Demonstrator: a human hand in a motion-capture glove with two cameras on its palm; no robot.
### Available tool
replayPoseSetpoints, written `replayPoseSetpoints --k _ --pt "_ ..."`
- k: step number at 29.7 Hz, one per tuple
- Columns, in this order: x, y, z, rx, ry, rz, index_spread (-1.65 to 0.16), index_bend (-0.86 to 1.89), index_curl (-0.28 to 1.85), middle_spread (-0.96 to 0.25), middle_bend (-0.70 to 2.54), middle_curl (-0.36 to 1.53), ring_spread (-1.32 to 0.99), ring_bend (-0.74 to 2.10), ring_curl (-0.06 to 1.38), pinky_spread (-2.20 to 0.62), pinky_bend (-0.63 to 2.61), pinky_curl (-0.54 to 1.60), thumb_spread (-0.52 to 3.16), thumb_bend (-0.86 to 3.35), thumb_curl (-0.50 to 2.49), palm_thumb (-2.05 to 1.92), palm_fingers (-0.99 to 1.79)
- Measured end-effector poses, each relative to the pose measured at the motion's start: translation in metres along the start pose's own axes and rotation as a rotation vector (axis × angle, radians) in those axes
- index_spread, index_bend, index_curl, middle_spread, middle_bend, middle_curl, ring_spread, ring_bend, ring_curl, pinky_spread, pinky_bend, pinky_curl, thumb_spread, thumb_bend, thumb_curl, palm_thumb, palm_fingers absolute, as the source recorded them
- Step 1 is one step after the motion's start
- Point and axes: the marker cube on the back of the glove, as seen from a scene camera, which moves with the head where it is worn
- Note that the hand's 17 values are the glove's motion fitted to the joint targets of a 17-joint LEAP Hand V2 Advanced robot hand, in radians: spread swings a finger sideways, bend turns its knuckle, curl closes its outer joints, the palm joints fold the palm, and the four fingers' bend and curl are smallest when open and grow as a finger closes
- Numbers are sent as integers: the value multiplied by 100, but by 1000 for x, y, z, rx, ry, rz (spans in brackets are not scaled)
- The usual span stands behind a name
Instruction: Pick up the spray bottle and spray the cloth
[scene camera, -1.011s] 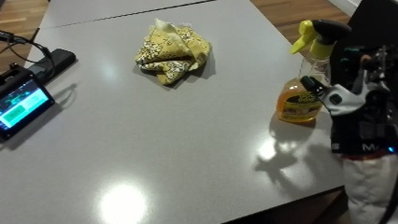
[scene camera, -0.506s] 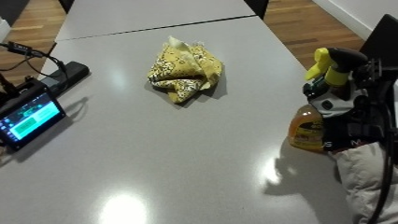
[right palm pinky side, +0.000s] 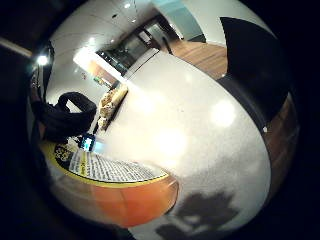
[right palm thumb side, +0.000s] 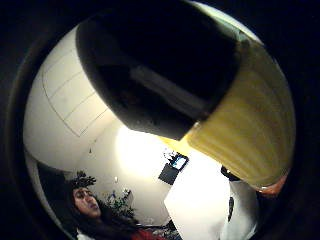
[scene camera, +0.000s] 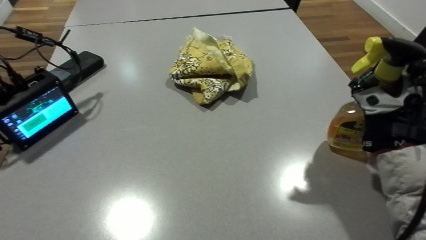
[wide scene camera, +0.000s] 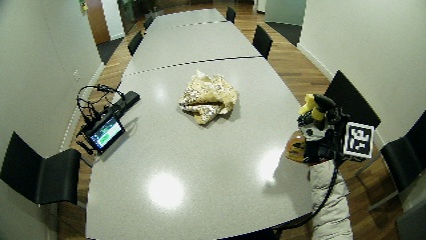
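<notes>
The spray bottle (scene camera: 351, 131), with orange liquid in its lower body and a yellow spray head, is seen in the outside view at the near right edge of the grey worktop (scene camera: 200, 160). The gloved right hand (scene camera: 393, 107) is placed around the bottle's neck and upper body, the fingers curled round it just below the yellow head. Whether the bottle's base rests on the worktop or is raised just off it cannot be told; a dark shadow is cast on the surface beside it.

In the little finger side palm view the bottle's orange base and yellow-edged printed label (right palm pinky side: 107, 170) are recorded close to the palm, with the pale worktop beyond and the cloth small in the distance. In the thumb side palm view much of the field is filled by the ribbed yellow spray head (right palm thumb side: 245, 130) and a black gloved finger (right palm thumb side: 160, 70) lying against it.

The cloth (scene camera: 212, 66), yellow with a dark printed pattern, is observed crumpled in a heap towards the middle of the worktop, well apart from the bottle and the hand.

At the left edge of the worktop a small monitor (scene camera: 34, 115) with a lit blue-green screen is noted, with black cables (scene camera: 40, 42) and a black box beside it.
</notes>
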Motion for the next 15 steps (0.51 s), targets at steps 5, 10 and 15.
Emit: replayPoseSetpoints --k 5,10,15 --pt "-12 -33 -2 -26 171 -51 -26 22 52 -10 53 50 -17 52 47 -26 51 43 41 2 63 113 125" --pt "-35 -83 33 -149 546 -163 -26 22 54 -10 53 51 -17 52 48 -26 51 44 38 -1 65 112 125" --pt "-36 -113 59 -232 998 -295 -26 21 56 -11 53 52 -17 52 48 -27 50 45 36 -2 67 112 125"
